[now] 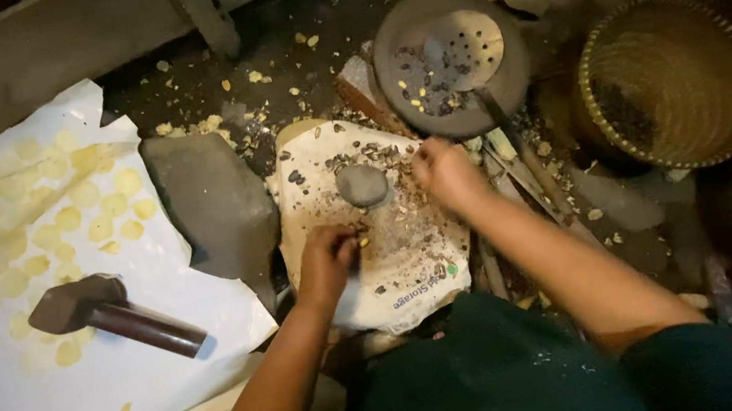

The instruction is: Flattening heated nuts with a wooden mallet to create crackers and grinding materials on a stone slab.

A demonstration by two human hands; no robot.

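Observation:
My left hand [326, 260] rests on a white sack [410, 265] spread on the ground, its fingers pinched around small dark bits. My right hand [443, 172] is at the sack's upper right edge, fingers curled among dark shell fragments. A small round grey stone [362, 185] sits on the sack between the two hands. Dark husk pieces and crumbs are scattered across the sack.
A hammer [112, 315] lies on a white sheet [30, 400] with several flattened yellow discs [100, 208]. A flat grey stone slab [214, 204] lies beside the sack. Beyond are a round pan [451, 63] holding a perforated ladle and a woven basket [669, 79].

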